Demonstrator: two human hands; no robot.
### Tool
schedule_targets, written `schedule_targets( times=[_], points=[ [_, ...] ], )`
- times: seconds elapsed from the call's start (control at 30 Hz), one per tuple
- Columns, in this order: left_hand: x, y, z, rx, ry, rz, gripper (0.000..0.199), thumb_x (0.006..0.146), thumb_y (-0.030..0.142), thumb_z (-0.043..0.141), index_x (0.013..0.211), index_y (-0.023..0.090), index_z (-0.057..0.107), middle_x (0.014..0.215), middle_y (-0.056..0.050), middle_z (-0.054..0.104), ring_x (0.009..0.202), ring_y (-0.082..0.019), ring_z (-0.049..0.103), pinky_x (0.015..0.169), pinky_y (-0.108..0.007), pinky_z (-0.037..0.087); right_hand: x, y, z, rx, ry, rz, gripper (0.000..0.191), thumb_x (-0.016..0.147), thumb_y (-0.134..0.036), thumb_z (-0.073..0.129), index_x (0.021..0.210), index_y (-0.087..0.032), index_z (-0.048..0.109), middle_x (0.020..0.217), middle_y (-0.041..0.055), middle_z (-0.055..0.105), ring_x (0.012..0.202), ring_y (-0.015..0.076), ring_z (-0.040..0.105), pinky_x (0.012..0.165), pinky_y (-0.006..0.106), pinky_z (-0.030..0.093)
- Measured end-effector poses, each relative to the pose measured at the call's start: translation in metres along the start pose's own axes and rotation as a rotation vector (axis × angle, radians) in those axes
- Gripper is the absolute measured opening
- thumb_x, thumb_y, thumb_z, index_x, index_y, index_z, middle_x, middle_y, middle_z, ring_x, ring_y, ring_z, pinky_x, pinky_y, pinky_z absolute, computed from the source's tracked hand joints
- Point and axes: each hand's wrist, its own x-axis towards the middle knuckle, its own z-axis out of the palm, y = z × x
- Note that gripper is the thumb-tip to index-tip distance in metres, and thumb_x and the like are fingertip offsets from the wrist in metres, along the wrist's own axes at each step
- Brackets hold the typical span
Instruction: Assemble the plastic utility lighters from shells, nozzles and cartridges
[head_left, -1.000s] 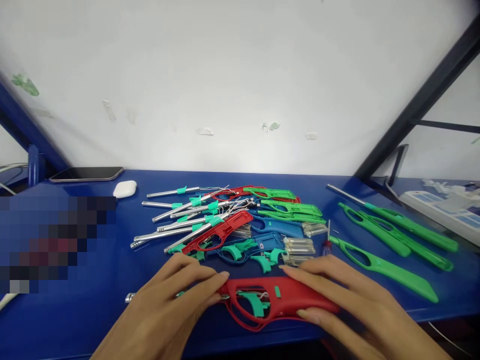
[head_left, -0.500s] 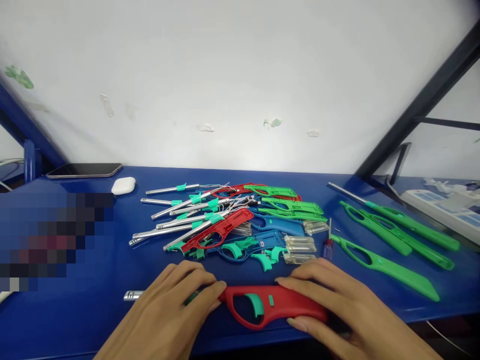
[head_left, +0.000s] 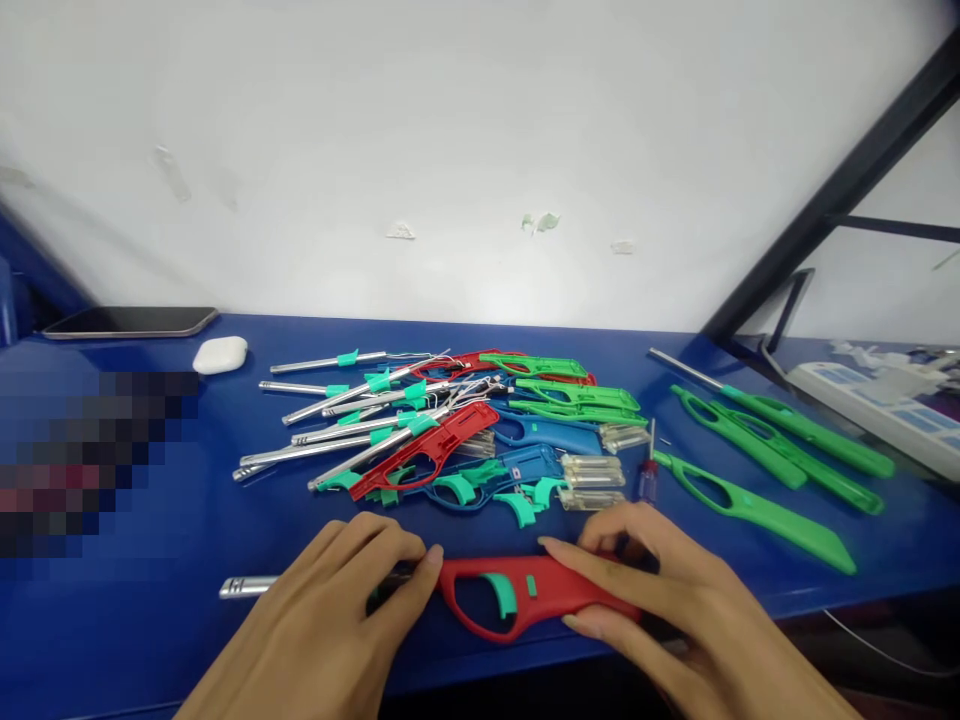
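One red lighter (head_left: 551,590), left hand's (head_left: 330,610) fingers pinching its neck at nine o'clock, right hand's (head_left: 690,600) fingers clasping its handle at three, one phone (head_left: 135,321) at ten.

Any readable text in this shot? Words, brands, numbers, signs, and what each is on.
None legible.
Red handle: no lettering visible on the exposed part.
Metal tube: dark marks at the tip, too small to tell if they are print or slots.
Phone: no text legible.
White power strip: blue areas on its face, too blurred to tell if they carry text.
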Motion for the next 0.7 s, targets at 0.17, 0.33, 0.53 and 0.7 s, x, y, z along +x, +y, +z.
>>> schedule_targets(
  times=[0.17, 0.33, 0.53, 0.7],
  points=[
    [-0.018, -0.003, 0.000, 0.087, -0.057, -0.040, 0.047, 0.095, 0.004, 0.047, 0.128, 0.028, 0.071, 0.114, 0.002, 0.080, 0.099, -0.022, 0.073, 0.089, -0.036, 0.053, -0.001, 0.002, 0.003, -0.020, 0.026, 0.008, 0.030, 0.108, -0.048, 0.064, 0.131, -0.036, 0.078, 0.111, 0.0056, 0.076, 0.092, 0.0188, 0.082, 0.082, 0.025, 0.069],
    [-0.056, -0.019, -0.015, 0.335, -0.124, -0.099, 0.041, 0.108, 0.028, 0.048, 0.145, 0.031, 0.065, 0.129, -0.003, 0.076, 0.116, -0.031, 0.070, 0.106, -0.048, 0.047, 0.000, 0.011, 0.006, -0.053, 0.094, -0.063, 0.027, 0.106, -0.050, 0.066, 0.126, -0.038, 0.080, 0.103, 0.0038, 0.080, 0.083, 0.0179, 0.084, 0.073, 0.020, 0.069],
    [-0.034, -0.017, -0.018, 0.192, -0.109, -0.098, 0.032, 0.109, 0.018, 0.044, 0.113, 0.031, 0.072, 0.113, 0.004, 0.080, 0.097, -0.021, 0.077, 0.085, -0.036, 0.055, 0.000, 0.010, 0.011, -0.111, 0.181, -0.117, 0.027, 0.109, -0.053, 0.060, 0.123, -0.035, 0.075, 0.108, 0.0032, 0.085, 0.096, 0.0216, 0.086, 0.079, 0.023, 0.071],
    [-0.018, 0.002, -0.010, 0.070, -0.049, -0.135, 0.031, 0.113, 0.023, 0.043, 0.111, 0.030, 0.074, 0.100, 0.004, 0.081, 0.083, -0.017, 0.077, 0.081, -0.030, 0.061, -0.007, 0.014, 0.013, -0.110, 0.206, -0.069, 0.026, 0.110, -0.051, 0.059, 0.129, -0.036, 0.068, 0.114, -0.0007, 0.087, 0.102, 0.0190, 0.086, 0.090, 0.023, 0.068]
  ],
)
